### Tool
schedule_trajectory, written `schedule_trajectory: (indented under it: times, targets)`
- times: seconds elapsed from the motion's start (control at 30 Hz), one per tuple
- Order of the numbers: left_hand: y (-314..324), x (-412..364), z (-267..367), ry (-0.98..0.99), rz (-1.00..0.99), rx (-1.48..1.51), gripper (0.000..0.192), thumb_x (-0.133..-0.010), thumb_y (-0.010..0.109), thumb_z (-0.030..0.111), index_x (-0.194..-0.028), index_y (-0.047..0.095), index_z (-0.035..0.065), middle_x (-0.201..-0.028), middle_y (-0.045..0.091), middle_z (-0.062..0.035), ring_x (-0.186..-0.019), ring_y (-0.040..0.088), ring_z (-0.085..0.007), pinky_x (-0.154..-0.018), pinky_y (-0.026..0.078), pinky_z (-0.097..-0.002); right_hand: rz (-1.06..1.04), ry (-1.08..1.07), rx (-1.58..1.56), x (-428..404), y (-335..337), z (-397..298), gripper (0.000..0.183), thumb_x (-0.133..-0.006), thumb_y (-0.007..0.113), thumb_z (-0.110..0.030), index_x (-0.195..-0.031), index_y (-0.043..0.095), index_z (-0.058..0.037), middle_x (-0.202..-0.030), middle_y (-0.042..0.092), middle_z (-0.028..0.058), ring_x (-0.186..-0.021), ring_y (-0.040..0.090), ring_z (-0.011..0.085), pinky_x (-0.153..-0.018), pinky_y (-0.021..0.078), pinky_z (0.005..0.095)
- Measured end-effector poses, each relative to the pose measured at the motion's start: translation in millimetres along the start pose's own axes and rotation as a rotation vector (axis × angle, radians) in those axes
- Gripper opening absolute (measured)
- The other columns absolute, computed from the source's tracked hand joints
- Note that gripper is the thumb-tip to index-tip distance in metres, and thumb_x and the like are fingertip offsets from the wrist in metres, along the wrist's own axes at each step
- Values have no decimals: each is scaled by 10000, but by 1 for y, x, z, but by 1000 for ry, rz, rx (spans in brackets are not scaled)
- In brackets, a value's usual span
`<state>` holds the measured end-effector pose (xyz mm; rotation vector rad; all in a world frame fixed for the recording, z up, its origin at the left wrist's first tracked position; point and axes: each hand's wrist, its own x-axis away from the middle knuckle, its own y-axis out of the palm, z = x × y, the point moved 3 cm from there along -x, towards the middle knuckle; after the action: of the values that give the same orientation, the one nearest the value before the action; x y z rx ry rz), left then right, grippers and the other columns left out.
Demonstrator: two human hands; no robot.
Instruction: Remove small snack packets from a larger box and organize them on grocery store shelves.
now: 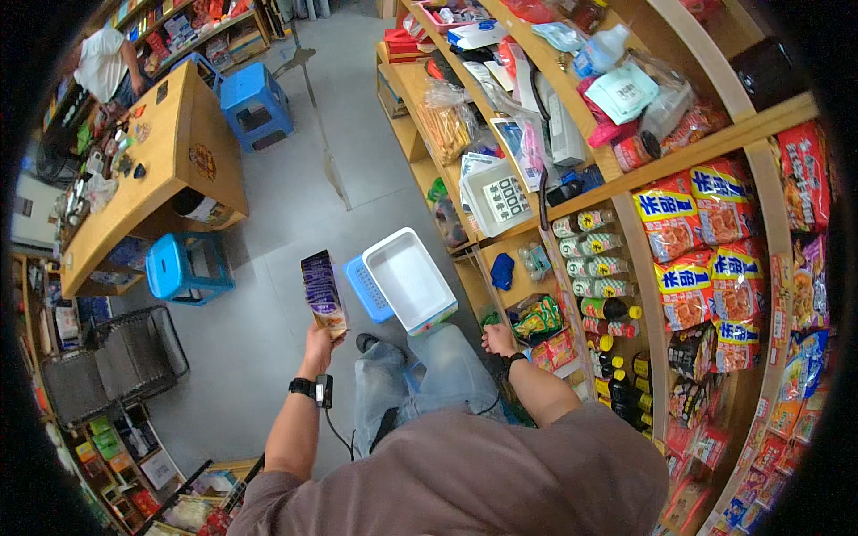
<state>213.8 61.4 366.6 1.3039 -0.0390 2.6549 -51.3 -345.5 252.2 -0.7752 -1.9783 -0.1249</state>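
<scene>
My left hand (323,345) grips the lower end of a long purple-and-cream cardboard box (323,287), which extends forward over the floor. My right hand (499,340) is at the front edge of a low wooden shelf compartment, with its fingers curled. A small green item (491,319) shows right beside those fingers; I cannot tell whether they hold it. Between my hands, a white plastic bin (410,278) with a bare inside rests near my knee, partly over a blue plastic stool (367,288). Green-and-yellow packets (538,317) and red packets (554,352) lie in the compartment by my right hand.
Shelves at my right carry bottles (593,261), red-and-yellow snack bags (697,268) and a white tray (496,197). Blue stools (255,107) and a wooden counter (167,144) stand on the left, with a person (110,67) behind. A dark mesh chair (120,362) is nearer.
</scene>
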Motion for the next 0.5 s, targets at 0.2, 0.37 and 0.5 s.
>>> schedule_trajectory:
  times: [0.2, 0.37, 0.5]
  targets:
    - [26, 35, 53, -7, -51, -90, 404, -886, 385, -28, -1234, 577, 40, -1083, 690, -84, -886, 678, -185, -769, 568, -315, -69, 85, 0, -7, -30, 5, 291, -904, 625, -235, -845, 639, 49, -738, 670, 142, -553, 669, 238, -473, 541, 382]
    - [48, 50, 92, -33, -200, -164, 332, -907, 441, 14, -1202, 594, 17, -1073, 693, -89, -901, 675, -182, -799, 554, -313, -106, 78, 35, 6, -22, -29, 233, -928, 614, -218, -916, 629, 14, -766, 660, 114, -553, 638, 208, -446, 507, 355]
    - [45, 51, 117, -21, -209, -263, 319, -920, 459, 40, -1203, 604, 23, -1065, 697, -83, -897, 675, -168, -808, 553, -309, -123, 68, -8, 23, -3, -44, 244, -935, 608, -222, -942, 625, 22, -793, 666, 125, -576, 650, 216, -451, 515, 354]
